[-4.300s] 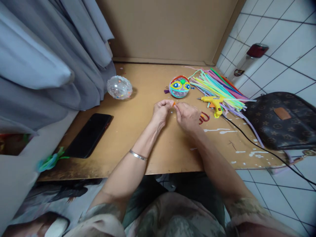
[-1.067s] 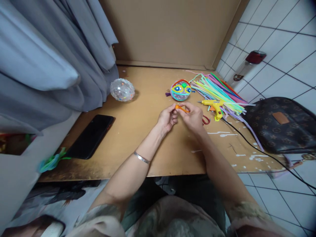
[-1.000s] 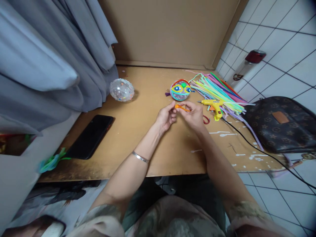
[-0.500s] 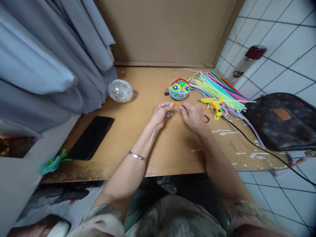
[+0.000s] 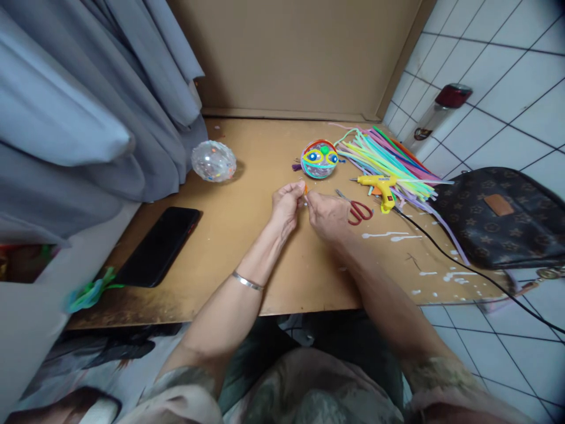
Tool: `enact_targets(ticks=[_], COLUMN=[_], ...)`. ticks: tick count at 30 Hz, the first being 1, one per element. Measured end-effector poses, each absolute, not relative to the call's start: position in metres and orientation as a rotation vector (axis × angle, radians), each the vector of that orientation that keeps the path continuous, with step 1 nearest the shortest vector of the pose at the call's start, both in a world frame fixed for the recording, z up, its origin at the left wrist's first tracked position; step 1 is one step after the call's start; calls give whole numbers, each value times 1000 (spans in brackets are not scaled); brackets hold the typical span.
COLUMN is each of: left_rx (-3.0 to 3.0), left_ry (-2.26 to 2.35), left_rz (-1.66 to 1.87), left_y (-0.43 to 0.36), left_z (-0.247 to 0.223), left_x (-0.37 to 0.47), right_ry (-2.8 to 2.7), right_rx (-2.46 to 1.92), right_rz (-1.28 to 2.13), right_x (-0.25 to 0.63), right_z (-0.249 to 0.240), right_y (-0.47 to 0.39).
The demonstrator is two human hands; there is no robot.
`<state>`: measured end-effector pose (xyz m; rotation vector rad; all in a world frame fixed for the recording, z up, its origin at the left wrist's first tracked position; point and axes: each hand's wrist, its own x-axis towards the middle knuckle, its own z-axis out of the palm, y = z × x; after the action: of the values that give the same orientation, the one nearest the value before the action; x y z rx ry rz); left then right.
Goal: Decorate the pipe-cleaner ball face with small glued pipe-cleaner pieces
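Over the middle of the table, my left hand (image 5: 286,203) pinches a small orange piece (image 5: 306,188) between thumb and fingertips. Close beside it, my right hand (image 5: 325,213) has its fingers pressed together on the same piece. Just beyond the hands sits a clear ball (image 5: 319,168) decorated with blue eyes, yellow outlines and a red and teal rim. Red-handled scissors (image 5: 359,213) lie right of my right hand. A yellow glue gun (image 5: 380,187) rests farther right, beside a pile of coloured pipe cleaners (image 5: 388,159).
A second clear ball (image 5: 214,161) is at the back left. The black phone (image 5: 159,246) lies front left near green strands (image 5: 93,291). At the right are a brown bag (image 5: 507,218), a black cord (image 5: 445,253) and a red-capped bottle (image 5: 436,115). Grey curtains (image 5: 145,106) hang left.
My right hand has moved left and turned, closer to my left hand, and more of the scissors shows. The orange piece now points more upright.
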<state>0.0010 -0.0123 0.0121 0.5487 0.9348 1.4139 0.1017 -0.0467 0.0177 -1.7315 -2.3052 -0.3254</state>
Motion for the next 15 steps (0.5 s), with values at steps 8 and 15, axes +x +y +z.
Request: enact_targets(ticks=[8,15], left_rx=[447,475], left_ry=[908,868], left_rz=[1383,1278], left_y=[-13,-13], left_z=[7,14], left_x=[3,-1], right_ry=[-2190,-2074], right_rx=[-1787,-1749], right_rz=[-156,-85], right_x=[86,95], right_z=[4,-4], right_y=[-49,-42])
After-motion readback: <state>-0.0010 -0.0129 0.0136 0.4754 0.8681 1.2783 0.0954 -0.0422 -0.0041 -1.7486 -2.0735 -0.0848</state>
